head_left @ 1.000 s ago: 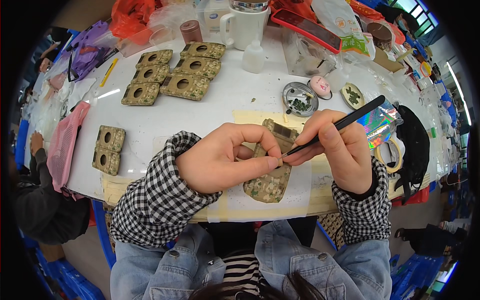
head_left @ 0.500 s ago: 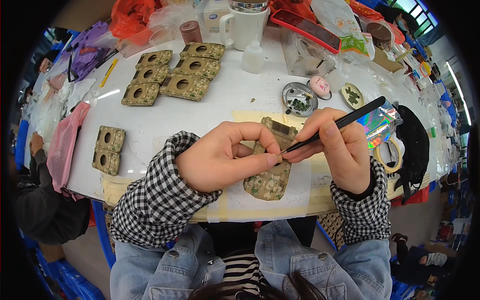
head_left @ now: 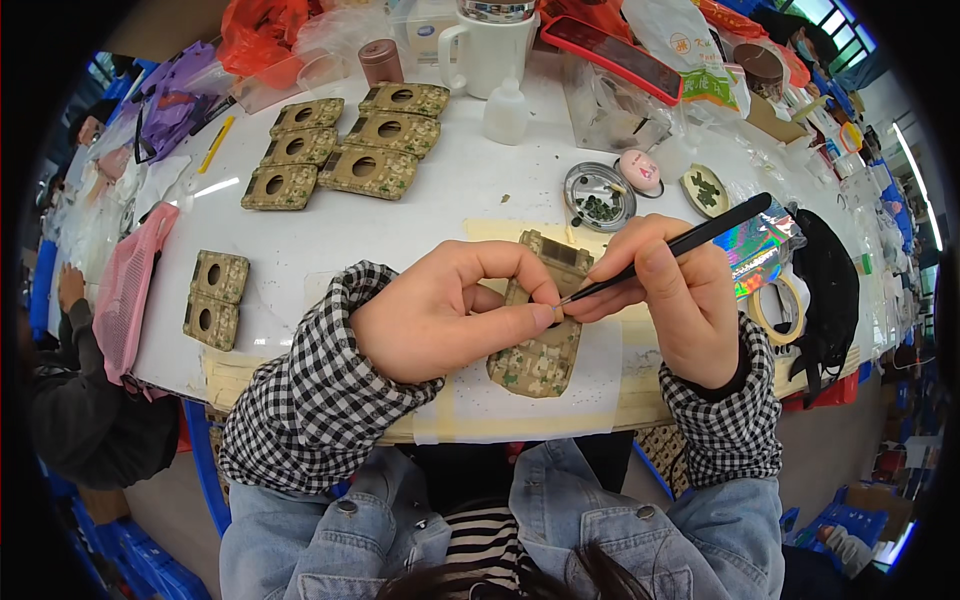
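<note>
Along the counter's near edge, a camouflage case lies over white paper, directly beneath the fingers, its long axis running away from that edge and leaning slightly right. The left hand, the nearer, overlaps its middle, thumb and forefinger almost meeting; whether they pinch anything cannot be told. The right hand, beside its right flank, grips black tweezers. Beyond the left edge, a co-worker's dark sleeve shows.
</note>
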Action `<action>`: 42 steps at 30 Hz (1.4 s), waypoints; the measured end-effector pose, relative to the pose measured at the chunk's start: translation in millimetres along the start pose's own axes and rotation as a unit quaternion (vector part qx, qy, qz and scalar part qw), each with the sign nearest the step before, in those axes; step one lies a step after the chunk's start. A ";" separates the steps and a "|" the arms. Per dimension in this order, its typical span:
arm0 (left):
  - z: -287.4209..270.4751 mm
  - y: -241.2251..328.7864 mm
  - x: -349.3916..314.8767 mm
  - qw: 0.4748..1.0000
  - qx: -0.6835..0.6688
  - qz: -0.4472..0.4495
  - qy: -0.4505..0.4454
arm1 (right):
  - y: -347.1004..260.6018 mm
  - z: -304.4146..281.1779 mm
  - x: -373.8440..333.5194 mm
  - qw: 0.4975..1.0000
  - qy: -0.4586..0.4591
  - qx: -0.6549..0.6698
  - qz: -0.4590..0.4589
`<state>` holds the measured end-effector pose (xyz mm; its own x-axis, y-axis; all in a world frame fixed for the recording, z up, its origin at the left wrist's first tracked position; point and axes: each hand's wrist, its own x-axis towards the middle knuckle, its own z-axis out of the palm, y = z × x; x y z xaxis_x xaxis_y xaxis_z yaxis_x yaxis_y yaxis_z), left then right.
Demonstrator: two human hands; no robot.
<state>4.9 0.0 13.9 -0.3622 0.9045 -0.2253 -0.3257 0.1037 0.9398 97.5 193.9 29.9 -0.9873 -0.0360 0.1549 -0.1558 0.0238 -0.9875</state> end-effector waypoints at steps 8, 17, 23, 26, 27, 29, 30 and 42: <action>-1.4 -1.8 1.7 1.000 0.005 0.008 0.003 | 2.1 -6.1 -2.2 0.999 -0.002 0.039 -0.002; -8.9 -1.3 4.7 0.999 -0.015 0.017 0.042 | 0.6 -9.3 -6.8 0.981 -0.040 -0.049 -0.182; -11.4 -2.7 6.0 0.999 -0.035 -0.004 0.032 | 0.7 -9.2 -6.1 0.977 -0.055 -0.090 -0.184; -12.5 -5.3 6.7 0.999 -0.015 0.013 0.036 | 1.7 -9.8 -4.6 0.974 -0.067 -0.101 -0.190; -12.1 -5.0 6.6 0.999 -0.017 0.010 0.036 | 1.9 -10.2 -4.6 0.973 -0.071 -0.103 -0.192; -11.6 -4.1 6.7 0.999 -0.019 0.004 0.034 | 1.8 -10.4 -4.7 0.975 -0.071 -0.096 -0.187; -11.6 -4.4 6.7 0.999 -0.026 0.003 0.033 | 2.1 -10.5 -4.8 0.976 -0.071 -0.093 -0.184; -12.6 -5.5 7.5 0.999 -0.034 0.004 0.025 | 2.0 -11.6 -3.7 0.973 -0.085 -0.104 -0.189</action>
<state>-7.0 1.1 3.8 -0.4068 0.8836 -0.2319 -0.3799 0.0673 0.9226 100.5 205.7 27.7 -0.8419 -0.2457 0.4805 -0.5265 0.1785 -0.8312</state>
